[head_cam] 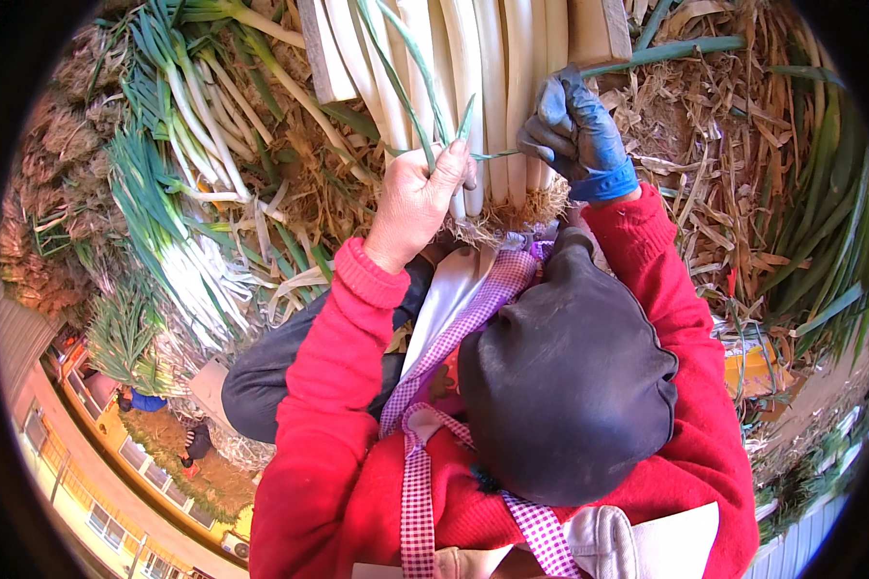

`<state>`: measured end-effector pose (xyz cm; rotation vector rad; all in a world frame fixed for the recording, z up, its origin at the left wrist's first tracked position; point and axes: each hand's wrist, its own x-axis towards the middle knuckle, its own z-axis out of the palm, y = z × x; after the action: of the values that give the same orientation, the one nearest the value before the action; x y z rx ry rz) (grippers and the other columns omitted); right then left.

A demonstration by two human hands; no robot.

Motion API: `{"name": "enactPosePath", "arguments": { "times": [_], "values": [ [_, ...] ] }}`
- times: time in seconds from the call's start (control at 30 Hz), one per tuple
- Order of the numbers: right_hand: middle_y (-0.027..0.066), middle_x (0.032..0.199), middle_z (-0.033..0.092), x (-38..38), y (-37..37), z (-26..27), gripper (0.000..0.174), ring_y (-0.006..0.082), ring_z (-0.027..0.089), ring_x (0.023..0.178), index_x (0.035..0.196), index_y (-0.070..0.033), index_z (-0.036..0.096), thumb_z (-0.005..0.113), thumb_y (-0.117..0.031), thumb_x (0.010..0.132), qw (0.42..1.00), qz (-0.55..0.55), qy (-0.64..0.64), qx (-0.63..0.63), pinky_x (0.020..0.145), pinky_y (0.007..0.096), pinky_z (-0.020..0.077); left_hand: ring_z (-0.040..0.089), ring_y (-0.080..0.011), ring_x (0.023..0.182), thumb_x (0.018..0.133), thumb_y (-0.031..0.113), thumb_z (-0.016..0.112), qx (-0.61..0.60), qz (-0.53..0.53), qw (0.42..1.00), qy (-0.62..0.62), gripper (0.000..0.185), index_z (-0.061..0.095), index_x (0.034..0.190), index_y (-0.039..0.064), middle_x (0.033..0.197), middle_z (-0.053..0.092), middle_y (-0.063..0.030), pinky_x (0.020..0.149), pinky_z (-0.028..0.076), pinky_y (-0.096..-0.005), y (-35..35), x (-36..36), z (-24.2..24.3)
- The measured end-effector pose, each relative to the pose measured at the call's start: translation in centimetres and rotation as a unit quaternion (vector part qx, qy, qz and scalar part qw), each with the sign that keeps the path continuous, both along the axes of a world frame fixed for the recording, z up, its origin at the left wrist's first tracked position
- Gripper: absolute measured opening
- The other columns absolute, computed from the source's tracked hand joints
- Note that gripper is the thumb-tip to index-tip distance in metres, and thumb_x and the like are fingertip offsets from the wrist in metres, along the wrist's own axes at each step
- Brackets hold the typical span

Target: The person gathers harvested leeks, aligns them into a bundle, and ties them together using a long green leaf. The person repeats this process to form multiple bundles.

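A bundle of long white-stemmed Welsh onions (489,94) lies before me, its fibrous roots (529,210) towards my body. My bare left hand (423,192) pinches a narrow green leaf strip (421,65) between thumb and fingers at the bundle's left side. Part of this strip crosses over the stems towards my right hand (576,134), which wears a blue-grey glove. The fingers of that hand are curled closed at the bundle's right side, on the strip's other end. Wooden side pieces (599,32) flank the stems. What lies beneath the bundle is hidden.
Loose onions (195,130) and a heap of peeled ones (195,275) lie at the left. Dry husks (702,159) cover the ground at right, beside long green leaves (833,217). Two people (198,441) are far off at lower left, near a building (108,499).
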<state>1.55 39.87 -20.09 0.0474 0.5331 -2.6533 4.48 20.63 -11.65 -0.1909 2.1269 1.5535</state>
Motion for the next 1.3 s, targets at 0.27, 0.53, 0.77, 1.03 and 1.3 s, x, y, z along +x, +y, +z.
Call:
{"name": "enactPosePath", "arguments": {
  "times": [0.27, 0.53, 0.77, 1.03, 1.3],
  "values": [
    [-0.0046, 0.048, 0.031, -0.2, -1.1, 0.5, 0.04, 0.0084, 0.024, 0.035, 0.08, -0.007, 0.059, 0.045, -0.04, 0.097, 0.997, -0.01, -0.015, 0.081, 0.036, 0.0248, 0.0226, 0.033, -0.0032, 0.043, 0.096, 0.039, 0.047, 0.056, -0.009, 0.997, -0.054, 0.046, 0.048, 0.063, 0.008, 0.065, 0.053, -0.0041, 0.04, 0.025, -0.0194, -1.7, -1.9, -1.6],
    [0.0054, 0.115, 0.057, 2.4, 0.5, 3.3, 0.041, 0.0141, 0.055, 0.101, 0.131, -0.004, 0.048, 0.051, -0.02, 0.093, 0.881, -0.08, 0.139, 0.445, 0.093, 0.0328, 0.0445, 0.031, -0.004, 0.04, 0.093, 0.046, 0.051, 0.088, 0.027, 0.995, -0.026, 0.049, 0.046, 0.061, 0.01, 0.064, 0.055, -0.0055, 0.037, 0.023, -0.0202, -1.0, -2.0, -2.0],
    [0.004, 0.123, 0.053, 5.3, 1.0, 0.7, 0.056, 0.0111, 0.055, 0.098, 0.139, -0.005, 0.039, 0.058, -0.001, 0.087, 0.943, -0.073, 0.048, 0.323, 0.087, 0.0257, 0.0475, 0.03, -0.0036, 0.039, 0.094, 0.044, 0.051, 0.121, 0.009, 0.992, -0.032, 0.047, 0.048, 0.062, 0.009, 0.064, 0.055, -0.0059, 0.036, 0.022, -0.0208, -1.3, -2.4, -2.4],
    [0.0093, 0.11, 0.06, 5.1, 0.2, 0.0, 0.036, 0.0178, 0.063, 0.091, 0.126, -0.003, 0.049, 0.057, -0.004, 0.091, 0.971, -0.123, -0.075, 0.192, 0.079, 0.0313, 0.0555, 0.031, -0.0033, 0.039, 0.094, 0.044, 0.05, 0.113, 0.006, 0.993, -0.028, 0.051, 0.047, 0.059, 0.008, 0.063, 0.055, -0.0057, 0.037, 0.023, -0.0205, -1.5, -2.2, -2.7],
    [0.0004, 0.082, 0.063, 3.9, -1.4, 1.7, 0.012, 0.0084, 0.056, 0.07, 0.098, -0.003, 0.064, 0.063, -0.012, 0.09, 0.881, -0.081, -0.054, 0.464, 0.066, 0.024, 0.0475, 0.033, -0.0038, 0.04, 0.095, 0.042, 0.05, 0.105, 0.006, 0.994, -0.03, 0.05, 0.048, 0.059, 0.008, 0.062, 0.056, -0.0047, 0.037, 0.025, -0.0209, -1.5, -2.1, -2.4]
  ]
}}
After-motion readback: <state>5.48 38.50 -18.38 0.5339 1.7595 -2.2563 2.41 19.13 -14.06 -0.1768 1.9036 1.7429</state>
